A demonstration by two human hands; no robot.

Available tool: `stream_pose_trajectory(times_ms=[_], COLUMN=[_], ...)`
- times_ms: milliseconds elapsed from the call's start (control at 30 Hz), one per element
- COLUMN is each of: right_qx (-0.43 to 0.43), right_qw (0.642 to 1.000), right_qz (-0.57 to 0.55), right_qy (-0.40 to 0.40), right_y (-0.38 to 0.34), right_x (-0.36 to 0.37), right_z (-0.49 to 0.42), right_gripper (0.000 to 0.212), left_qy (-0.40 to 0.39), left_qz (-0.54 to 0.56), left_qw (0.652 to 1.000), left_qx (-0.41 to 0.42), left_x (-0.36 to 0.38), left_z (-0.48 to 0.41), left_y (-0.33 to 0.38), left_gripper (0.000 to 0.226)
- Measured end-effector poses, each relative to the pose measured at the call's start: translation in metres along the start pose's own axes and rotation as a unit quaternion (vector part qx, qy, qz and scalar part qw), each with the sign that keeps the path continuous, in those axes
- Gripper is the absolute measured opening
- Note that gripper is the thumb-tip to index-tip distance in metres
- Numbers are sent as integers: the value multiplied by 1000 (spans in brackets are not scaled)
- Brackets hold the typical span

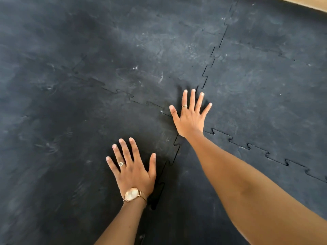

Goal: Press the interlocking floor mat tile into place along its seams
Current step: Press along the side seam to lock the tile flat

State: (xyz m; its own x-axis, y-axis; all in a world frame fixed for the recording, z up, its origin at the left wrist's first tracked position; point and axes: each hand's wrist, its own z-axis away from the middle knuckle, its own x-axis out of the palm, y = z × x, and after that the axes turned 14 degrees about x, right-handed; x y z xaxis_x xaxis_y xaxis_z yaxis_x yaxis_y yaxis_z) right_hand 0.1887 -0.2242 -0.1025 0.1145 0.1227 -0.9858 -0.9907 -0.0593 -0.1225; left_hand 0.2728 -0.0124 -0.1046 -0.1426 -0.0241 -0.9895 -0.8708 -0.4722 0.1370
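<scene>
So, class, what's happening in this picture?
A person is laying dark interlocking floor mats. Both hands are flat, fingers spread, palms down. The right hand presses where the jigsaw seams meet. The left hand, wearing a watch, rests on the nearer tile beside a seam. Some seam lines show dark gaps, so they may not be fully seated.

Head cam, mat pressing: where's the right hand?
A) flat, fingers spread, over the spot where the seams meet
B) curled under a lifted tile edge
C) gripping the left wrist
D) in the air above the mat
A: the right hand lies palm-down with fingers spread on the black floor mat, right where the puzzle-edged seams run together; the left hand is flat on the nearer tile, apart from it.
</scene>
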Motion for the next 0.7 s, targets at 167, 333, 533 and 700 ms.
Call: stream_pose_trajectory(times_ms=[167, 333, 533, 700], right_qx=[2, 3, 100, 123], right_qw=[1000, 1000, 929, 979], right_qz=[10, -2, -351, -116], right_qy=[3, -11, 61, 115], right_y=[-1, -1, -13, -9], right_x=[1, -2, -39, -6], right_z=[-1, -1, 12, 129], right_gripper=[82, 81, 72, 70], left_qy=[-16, -27, -23, -10], left_qz=[5, 8, 23, 27], left_qw=[1000, 1000, 999, 999], left_qx=[4, 0, 2, 13], left_x=[-6, -9, -9, -7], left_z=[0, 1, 1, 2], left_y=[2, 3, 4, 0], left_gripper=[80, 81, 81, 78])
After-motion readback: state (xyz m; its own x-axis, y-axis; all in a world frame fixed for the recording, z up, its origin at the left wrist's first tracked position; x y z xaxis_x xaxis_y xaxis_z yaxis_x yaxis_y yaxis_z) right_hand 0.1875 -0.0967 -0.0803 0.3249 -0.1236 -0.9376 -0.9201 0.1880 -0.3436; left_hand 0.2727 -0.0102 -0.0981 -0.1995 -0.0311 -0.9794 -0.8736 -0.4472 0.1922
